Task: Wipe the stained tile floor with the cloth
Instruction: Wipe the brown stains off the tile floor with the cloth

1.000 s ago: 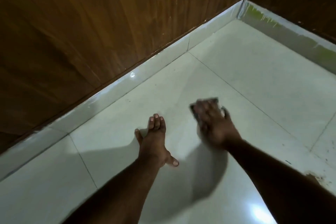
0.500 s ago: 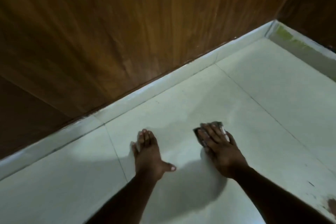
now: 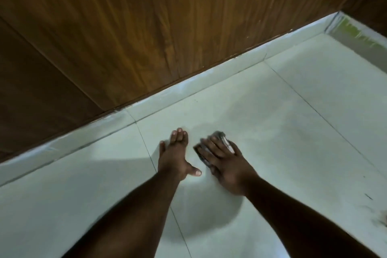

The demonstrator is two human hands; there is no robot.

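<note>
My right hand lies flat with spread fingers on a small dark cloth, pressing it to the pale tile floor. Only the cloth's far edge and left side show past my fingers. My left hand rests flat on the floor just to the left, fingers straight, thumb out to the right, holding nothing. A faint damp smear marks the tile beyond both hands. A brown stain sits at the right edge of the floor, well right of my right arm.
A wooden panel wall with a pale skirting tile runs diagonally behind my hands. A second wall with a green-smeared skirting closes the corner at upper right. Grout lines cross the floor.
My right hand has slid the cloth left, closer to my left hand. The view has shifted, so the corner and the brown stain sit farther right.
</note>
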